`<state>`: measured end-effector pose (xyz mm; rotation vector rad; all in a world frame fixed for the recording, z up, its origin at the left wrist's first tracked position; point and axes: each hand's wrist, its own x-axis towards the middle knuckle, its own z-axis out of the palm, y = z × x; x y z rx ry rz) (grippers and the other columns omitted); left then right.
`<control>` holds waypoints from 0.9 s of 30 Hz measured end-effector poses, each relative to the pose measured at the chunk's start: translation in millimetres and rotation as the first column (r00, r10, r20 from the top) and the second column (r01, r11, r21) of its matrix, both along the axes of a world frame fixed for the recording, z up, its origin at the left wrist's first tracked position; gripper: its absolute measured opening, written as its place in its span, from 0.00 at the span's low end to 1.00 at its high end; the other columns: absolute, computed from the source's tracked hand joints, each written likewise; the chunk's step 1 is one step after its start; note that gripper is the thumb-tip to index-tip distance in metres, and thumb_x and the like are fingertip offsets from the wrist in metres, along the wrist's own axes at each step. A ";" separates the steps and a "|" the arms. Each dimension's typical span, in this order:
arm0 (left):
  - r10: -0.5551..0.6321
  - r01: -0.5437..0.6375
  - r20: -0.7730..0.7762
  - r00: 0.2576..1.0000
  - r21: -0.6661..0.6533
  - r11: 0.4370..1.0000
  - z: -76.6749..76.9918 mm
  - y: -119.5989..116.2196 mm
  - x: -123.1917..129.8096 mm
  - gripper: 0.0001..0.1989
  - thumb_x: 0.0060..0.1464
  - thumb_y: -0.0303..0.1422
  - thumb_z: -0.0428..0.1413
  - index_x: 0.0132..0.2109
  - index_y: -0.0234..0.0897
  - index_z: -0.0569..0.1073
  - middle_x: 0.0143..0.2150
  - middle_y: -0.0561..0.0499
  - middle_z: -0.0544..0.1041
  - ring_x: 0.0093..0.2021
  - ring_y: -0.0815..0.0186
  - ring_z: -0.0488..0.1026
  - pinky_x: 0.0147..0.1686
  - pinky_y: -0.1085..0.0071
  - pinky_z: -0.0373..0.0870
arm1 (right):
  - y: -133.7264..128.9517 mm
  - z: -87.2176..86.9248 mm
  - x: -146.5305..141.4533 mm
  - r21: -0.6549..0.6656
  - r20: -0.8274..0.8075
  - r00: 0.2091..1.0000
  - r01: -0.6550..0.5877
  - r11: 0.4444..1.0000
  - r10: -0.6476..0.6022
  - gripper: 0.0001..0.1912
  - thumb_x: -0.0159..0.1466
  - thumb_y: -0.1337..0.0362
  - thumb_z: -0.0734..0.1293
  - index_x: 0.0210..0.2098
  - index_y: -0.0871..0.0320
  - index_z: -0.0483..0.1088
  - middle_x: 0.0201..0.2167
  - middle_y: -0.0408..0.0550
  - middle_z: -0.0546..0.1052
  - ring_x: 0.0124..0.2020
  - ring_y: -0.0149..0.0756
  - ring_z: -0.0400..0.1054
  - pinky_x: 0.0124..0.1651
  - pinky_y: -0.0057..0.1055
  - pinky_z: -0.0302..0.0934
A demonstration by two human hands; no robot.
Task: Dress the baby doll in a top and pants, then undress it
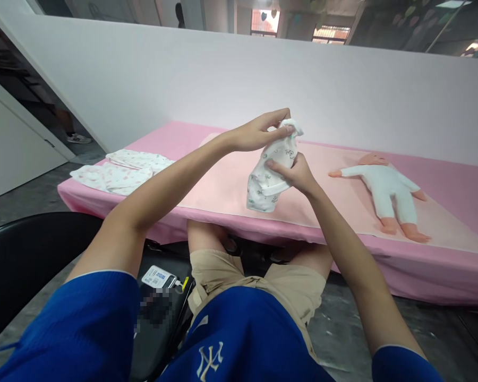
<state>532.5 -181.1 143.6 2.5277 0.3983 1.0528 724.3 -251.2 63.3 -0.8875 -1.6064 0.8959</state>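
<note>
Above the middle of the table, my two hands hold up a small white printed baby garment (pixel 263 185), bunched so that its exact kind does not show. My left hand (pixel 263 130) pinches its upper end between thumb and fingers. Lower down, my right hand (pixel 297 172) grips its side, the thumb lying on the front and the fingers hidden behind. The garment's lower end hangs loose over the peach mat (pixel 223 180). A baby doll (pixel 388 185) in a white suit lies on its back to the right, apart from both hands.
White printed baby clothes (pixel 123 171) lie on the left of the pink-covered table (pixel 159 135). A white partition (pixel 242 79) stands behind it. To my left are a black chair (pixel 27 254) and a badge card (pixel 158 276). A person's leg (pixel 66 122) shows at far left.
</note>
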 end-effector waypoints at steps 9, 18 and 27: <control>0.047 -0.047 -0.001 0.999 -0.165 0.985 6.3 10.8 -20.8 0.35 0.69 0.71 0.51 0.47 0.41 0.64 0.37 0.50 0.70 0.41 0.61 0.75 0.40 0.64 0.67 | 24.2 -31.1 -0.8 -0.061 -0.136 0.990 -0.049 0.997 0.040 0.53 0.49 0.43 0.89 0.67 0.49 0.70 0.68 0.55 0.79 0.71 0.54 0.73 0.74 0.53 0.69; 0.268 -0.247 0.025 0.963 -0.312 0.917 -4.8 28.5 -70.7 0.35 0.63 0.71 0.60 0.44 0.46 0.61 0.35 0.55 0.66 0.37 0.66 0.61 0.42 0.61 0.63 | 32.6 -64.7 -80.8 -0.319 -0.400 0.890 -0.361 0.876 0.221 0.39 0.50 0.39 0.87 0.52 0.53 0.79 0.55 0.51 0.88 0.60 0.52 0.82 0.68 0.46 0.77; 0.679 -0.478 0.007 0.734 -0.704 0.525 -78.7 75.1 -245.4 0.19 0.66 0.40 0.70 0.54 0.41 0.71 0.39 0.54 0.78 0.45 0.64 0.68 0.53 0.55 0.73 | 100.1 -86.5 -187.5 -0.573 -0.282 0.846 -0.526 0.628 0.452 0.39 0.49 0.37 0.88 0.48 0.57 0.81 0.48 0.59 0.89 0.50 0.56 0.85 0.58 0.53 0.83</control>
